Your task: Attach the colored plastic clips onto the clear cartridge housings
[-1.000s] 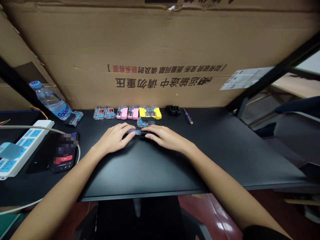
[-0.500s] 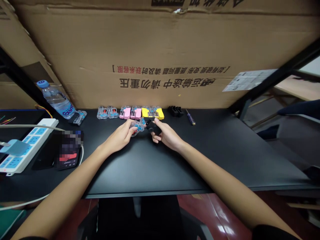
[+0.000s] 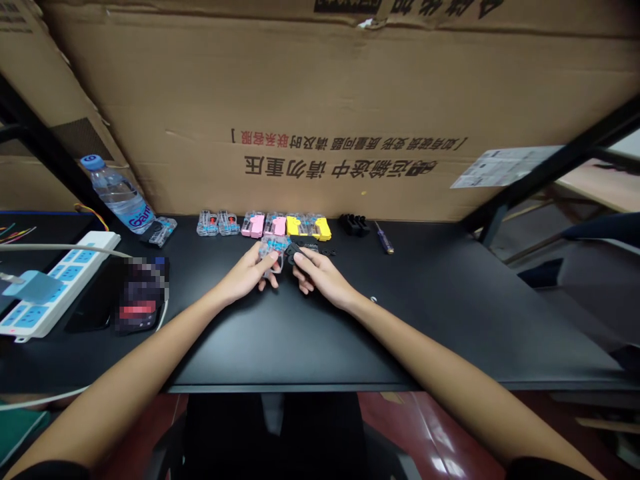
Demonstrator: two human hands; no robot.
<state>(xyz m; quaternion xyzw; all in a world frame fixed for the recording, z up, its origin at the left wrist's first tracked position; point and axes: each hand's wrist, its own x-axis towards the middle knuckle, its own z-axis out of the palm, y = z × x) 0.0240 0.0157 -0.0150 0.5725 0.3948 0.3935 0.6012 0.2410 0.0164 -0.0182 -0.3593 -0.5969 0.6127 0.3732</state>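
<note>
My left hand (image 3: 253,272) is closed round a small clear plastic piece with blue inside (image 3: 271,251), lifted just above the black desk (image 3: 430,293). My right hand (image 3: 316,273) pinches a small black part (image 3: 293,252) right beside it; the two pieces touch or nearly touch. Just behind my hands runs a row of similar small toys: two clear ones (image 3: 218,223), two pink ones (image 3: 264,225) and yellow ones (image 3: 308,227).
A black clip-like block (image 3: 354,224) and a small screwdriver (image 3: 385,238) lie to the right of the row. At the left are a water bottle (image 3: 117,195), a white power strip (image 3: 57,281) and a phone (image 3: 141,295). A large cardboard sheet (image 3: 340,100) stands behind the desk.
My hands went from lying flat on the desk over the parts to lifting a clear piece and a black part, then drew them closer together.
</note>
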